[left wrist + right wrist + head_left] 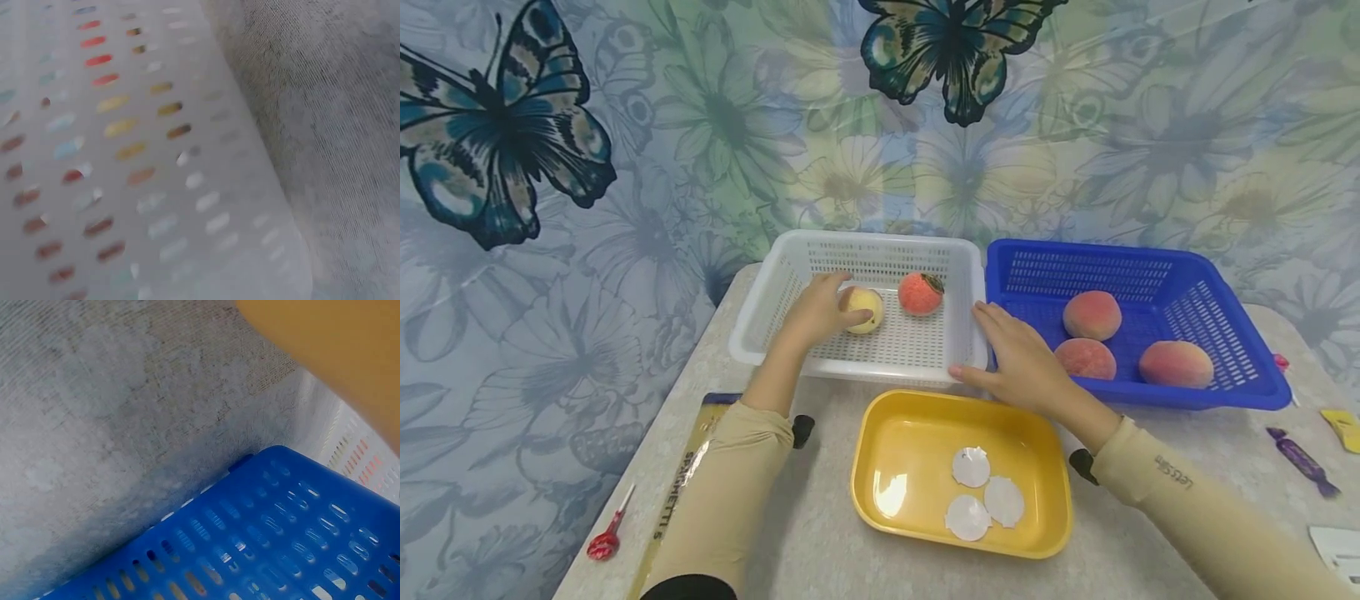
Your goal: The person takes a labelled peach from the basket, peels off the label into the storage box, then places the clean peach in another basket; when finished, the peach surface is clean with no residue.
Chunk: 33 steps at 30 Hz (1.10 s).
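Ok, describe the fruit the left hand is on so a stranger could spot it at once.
Find the white basket at the back of the table, left of the blue basket. Two round fruits lie in it; the left hand holds the pale yellow fruit. Its neighbour, the orange-red fruit, lies untouched to its right.

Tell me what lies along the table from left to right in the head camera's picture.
Red-handled small tool → white perforated plastic basket → yellow plastic tray → blue perforated plastic basket → purple-wrapped candy.
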### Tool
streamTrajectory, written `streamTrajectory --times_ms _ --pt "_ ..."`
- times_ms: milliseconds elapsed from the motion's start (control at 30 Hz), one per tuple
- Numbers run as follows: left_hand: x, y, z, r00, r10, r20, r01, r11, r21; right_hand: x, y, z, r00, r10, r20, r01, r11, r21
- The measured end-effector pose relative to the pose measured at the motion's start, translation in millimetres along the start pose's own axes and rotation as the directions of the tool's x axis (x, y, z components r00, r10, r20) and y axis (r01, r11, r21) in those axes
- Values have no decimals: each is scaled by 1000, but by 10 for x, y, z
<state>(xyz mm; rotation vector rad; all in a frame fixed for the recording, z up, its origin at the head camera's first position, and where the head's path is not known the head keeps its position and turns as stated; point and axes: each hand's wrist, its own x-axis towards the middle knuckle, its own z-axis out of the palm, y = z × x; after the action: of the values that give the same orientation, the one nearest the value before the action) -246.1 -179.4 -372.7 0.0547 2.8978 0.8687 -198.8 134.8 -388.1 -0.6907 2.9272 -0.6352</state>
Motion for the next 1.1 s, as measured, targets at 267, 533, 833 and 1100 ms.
streamTrajectory --times_ms 267,533,833,1100 --pt "185 57 168 993 -116 38 114 992 54 23 -25 19 1000 -7 3 7 1000 -13" --pt "202 66 246 989 -144 20 143 989 27 24 -43 12 1000 -9 -8 9 1000 -10" --pt "186 72 236 994 -100 -44 102 994 42 27 -42 11 1000 -11 -5 11 1000 -13" --pt "-2 233 65 998 28 -64 -45 960 -277 18 -38 9 1000 -1 0 1 1000 -8"
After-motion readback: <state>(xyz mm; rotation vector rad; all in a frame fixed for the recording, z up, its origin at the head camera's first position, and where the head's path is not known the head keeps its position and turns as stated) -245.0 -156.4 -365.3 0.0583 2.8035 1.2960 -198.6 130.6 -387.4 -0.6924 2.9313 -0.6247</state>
